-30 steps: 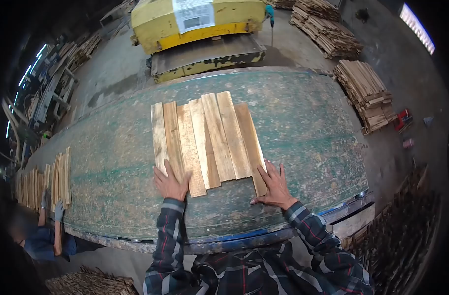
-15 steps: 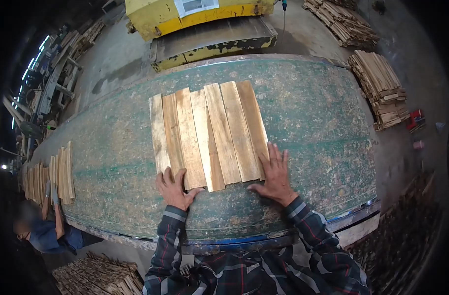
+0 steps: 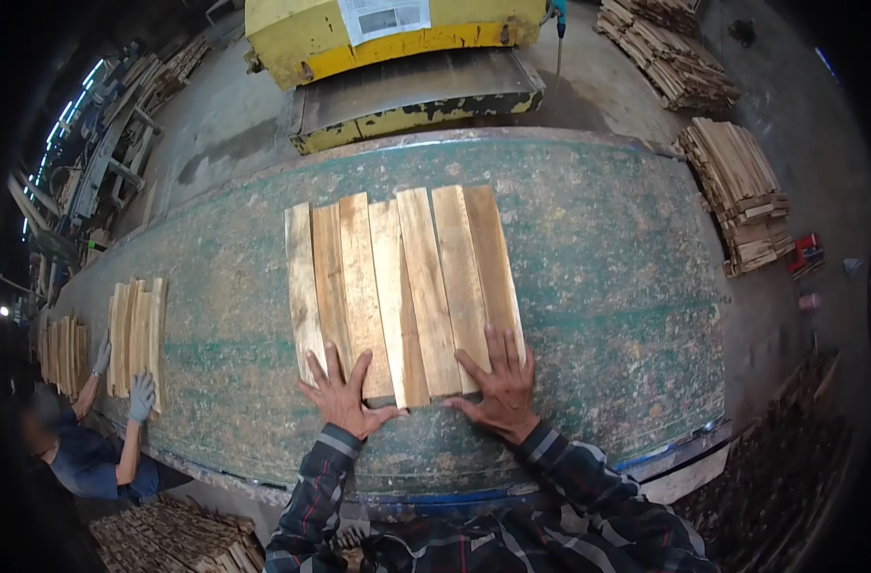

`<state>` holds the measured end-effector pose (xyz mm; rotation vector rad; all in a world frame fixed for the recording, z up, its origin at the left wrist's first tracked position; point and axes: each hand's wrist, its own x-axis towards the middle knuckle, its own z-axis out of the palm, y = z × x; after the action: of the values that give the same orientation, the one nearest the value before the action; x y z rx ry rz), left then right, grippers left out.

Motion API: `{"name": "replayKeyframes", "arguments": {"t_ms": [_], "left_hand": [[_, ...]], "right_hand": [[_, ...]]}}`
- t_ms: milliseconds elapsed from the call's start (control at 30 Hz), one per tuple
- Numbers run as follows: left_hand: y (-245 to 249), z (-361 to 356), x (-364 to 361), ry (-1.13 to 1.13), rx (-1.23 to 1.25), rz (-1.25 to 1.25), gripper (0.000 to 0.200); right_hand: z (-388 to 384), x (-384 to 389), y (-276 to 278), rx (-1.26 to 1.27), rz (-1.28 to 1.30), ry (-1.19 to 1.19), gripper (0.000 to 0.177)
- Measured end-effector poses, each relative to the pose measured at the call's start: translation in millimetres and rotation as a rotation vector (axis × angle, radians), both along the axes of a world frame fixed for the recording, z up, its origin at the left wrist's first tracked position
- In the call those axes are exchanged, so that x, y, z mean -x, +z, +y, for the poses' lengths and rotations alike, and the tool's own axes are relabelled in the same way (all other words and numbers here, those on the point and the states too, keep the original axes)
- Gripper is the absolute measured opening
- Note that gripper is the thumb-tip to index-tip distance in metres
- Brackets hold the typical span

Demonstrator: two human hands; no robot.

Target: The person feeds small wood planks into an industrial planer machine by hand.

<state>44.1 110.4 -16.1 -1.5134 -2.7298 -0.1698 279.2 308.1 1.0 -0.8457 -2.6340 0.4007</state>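
Several wooden strips (image 3: 359, 286) side by side on table (image 3: 607, 315), roughly lined up; far ends uneven, slim gaps unclosed. Left hand (image 3: 344, 401) and right hand (image 3: 507, 393) spread open, fingers on strips' near ends, gripping nothing.

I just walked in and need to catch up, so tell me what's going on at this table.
A person in a plaid shirt has the left hand and right hand spread at the near corners of a row of wooden strips on a worn green table. The strips lie side by side, their far ends uneven. Further along, a co-worker in gloves has both hands at another batch of strips.
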Motion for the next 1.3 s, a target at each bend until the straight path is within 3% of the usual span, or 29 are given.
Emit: {"name": "replayKeyframes", "arguments": {"t_ms": [200, 367, 533, 633, 667, 700, 767, 800, 833, 867, 900, 933, 1000, 1133, 1233, 1300], "left_hand": [[3.2, 2.2, 6.9, -0.039, -0.009, -0.053, 0.119], [10.8, 59.9, 41.7, -0.060, -0.044, -0.040, 0.106], [15.2, 183.9, 124.7, -0.038, -0.075, -0.111, 0.106], [21.0, 327.2, 235.5, -0.020, -0.055, -0.049, 0.110], [20.3, 382.9, 279.0, 0.020, -0.107, 0.067, 0.110], [20.2, 423.0, 311.1, 0.061, -0.162, 0.186, 0.109], [45.0, 449.6, 326.7, 0.090, -0.379, 0.050, 0.096], [49.2, 450.5, 321.4, 0.099, -0.459, -0.040, 0.089], [48.1, 427.7, 312.4, -0.034, -0.502, -0.141, 0.079], [51.6, 390.8, 294.4, -0.164, -0.560, -0.235, 0.069], [59.8, 347.1, 260.1, -0.199, -0.490, -0.032, 0.050], [50.5, 300.6, 240.9, -0.248, -0.401, 0.100, 0.046], [68.8, 206.7, 178.3, -0.249, -0.254, 0.097, 0.036], [89.5, 29.9, 81.3, 0.071, -0.147, -0.138, 0.034], [91.4, -86.4, 32.0, 0.382, -0.126, -0.171, 0.038], [97.2, -140.8, 18.2, 0.461, -0.116, -0.077, 0.042]], "right_hand": [[0.5, 9.8, -5.5, -0.024, -0.040, -0.013, 0.076], [54.5, 44.3, -4.4, -0.029, -0.102, -0.007, 0.077], [171.8, 127.4, -7.4, -0.068, -0.119, 0.001, 0.079], [316.3, 237.2, -10.3, -0.132, -0.063, 0.043, 0.078], [375.7, 279.7, -15.2, -0.287, -0.006, 0.066, 0.075], [421.6, 313.0, -5.9, -0.265, 0.075, 0.054, 0.070], [458.1, 344.8, 22.4, -0.397, 0.356, -0.125, 0.062], [451.3, 329.7, 43.3, -0.488, 0.391, -0.060, 0.059], [441.1, 310.5, 59.6, -0.576, 0.422, 0.008, 0.056], [420.4, 282.5, 65.6, -0.498, 0.425, 0.071, 0.048], [391.6, 247.2, 74.2, -0.440, 0.439, 0.141, 0.041], [365.7, 210.8, 67.4, -0.338, 0.453, 0.264, 0.027], [300.9, 138.6, 49.5, -0.247, 0.436, 0.313, 0.013], [140.8, 21.3, 48.6, 0.270, 0.343, 0.313, 0.043], [46.5, -5.4, 61.9, 0.486, 0.383, 0.286, 0.043], [-3.6, -2.7, 66.3, 0.606, 0.446, 0.280, 0.042]]}}
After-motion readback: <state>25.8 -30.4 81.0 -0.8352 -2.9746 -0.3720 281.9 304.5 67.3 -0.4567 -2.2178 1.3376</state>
